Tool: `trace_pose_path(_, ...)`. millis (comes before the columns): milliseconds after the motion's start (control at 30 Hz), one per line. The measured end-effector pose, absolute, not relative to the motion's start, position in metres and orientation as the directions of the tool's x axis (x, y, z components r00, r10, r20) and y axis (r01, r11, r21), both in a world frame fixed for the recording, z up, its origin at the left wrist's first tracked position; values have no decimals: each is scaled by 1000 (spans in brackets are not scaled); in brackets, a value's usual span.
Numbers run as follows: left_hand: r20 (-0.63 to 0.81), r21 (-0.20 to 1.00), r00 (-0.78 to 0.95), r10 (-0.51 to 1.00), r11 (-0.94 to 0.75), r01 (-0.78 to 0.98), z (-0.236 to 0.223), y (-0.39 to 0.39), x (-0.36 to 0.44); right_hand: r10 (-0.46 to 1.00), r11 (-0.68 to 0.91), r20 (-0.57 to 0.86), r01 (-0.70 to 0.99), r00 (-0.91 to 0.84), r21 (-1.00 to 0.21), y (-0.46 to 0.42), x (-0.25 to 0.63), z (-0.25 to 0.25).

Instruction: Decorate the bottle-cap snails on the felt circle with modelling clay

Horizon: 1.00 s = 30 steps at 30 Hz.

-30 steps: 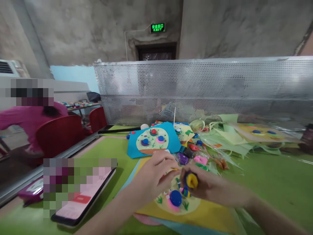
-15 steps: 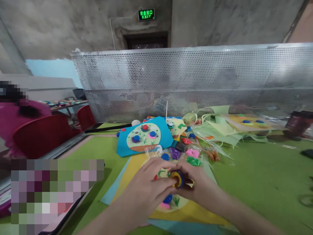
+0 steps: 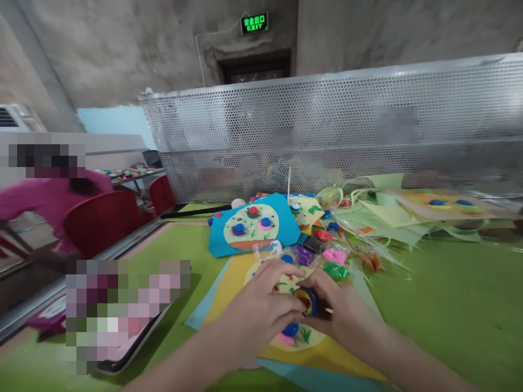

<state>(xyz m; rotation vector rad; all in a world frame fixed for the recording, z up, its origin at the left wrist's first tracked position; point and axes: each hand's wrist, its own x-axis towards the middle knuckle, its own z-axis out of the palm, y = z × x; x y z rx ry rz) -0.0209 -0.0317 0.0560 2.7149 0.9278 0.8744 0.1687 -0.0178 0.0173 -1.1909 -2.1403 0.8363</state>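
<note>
Both my hands meet over a yellow sheet (image 3: 229, 277) that bears a pale round picture (image 3: 310, 340). A hollow, round blue piece with a yellow lining (image 3: 312, 301), cap-like in shape, is held between them. My right hand (image 3: 347, 302) grips its right side with thumb and fingers. Fingertips of my left hand (image 3: 261, 307) press at its open rim, closed on it from the left. On the picture below sit a blue dome (image 3: 291, 330) with pink clay under it and green grass-like strips (image 3: 305, 334). My hands hide much of the picture.
A finished-looking blue card (image 3: 216, 239) lies behind the hands. Bagged clay in purple (image 3: 304, 255), pink (image 3: 335, 256) and green (image 3: 335, 270) sits beside it. A blurred-out tablet-like device (image 3: 143, 337) lies left. A perforated metal screen (image 3: 245, 130) stands behind; a person in pink (image 3: 44, 201) sits left.
The view has swung left, so everything sits further right in the picture. Both hands keep hold of the blue piece, whose opening has turned slightly.
</note>
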Motion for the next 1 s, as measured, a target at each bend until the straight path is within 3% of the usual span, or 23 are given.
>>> trace_pose_path(500, 403, 414, 645, 649, -758, 504, 53, -29, -25, 834, 445, 171, 455, -525, -771, -16, 167, 14)
trace_pose_path(633, 412, 546, 572, 709, -695, 468, 54, -26, -26, 854, 425, 199, 424, -481, -799, -15, 169, 13)
trace_pose_path(800, 452, 788, 396, 800, -565, 243, 57, -20, -24, 883, 414, 250, 409, -397, -814, -4, 173, 17)
trace_pose_path(1000, 326, 890, 361, 874, -412, 194, 52, -19, -22, 902, 404, 226, 533, -369, -743, -2, 171, 23)
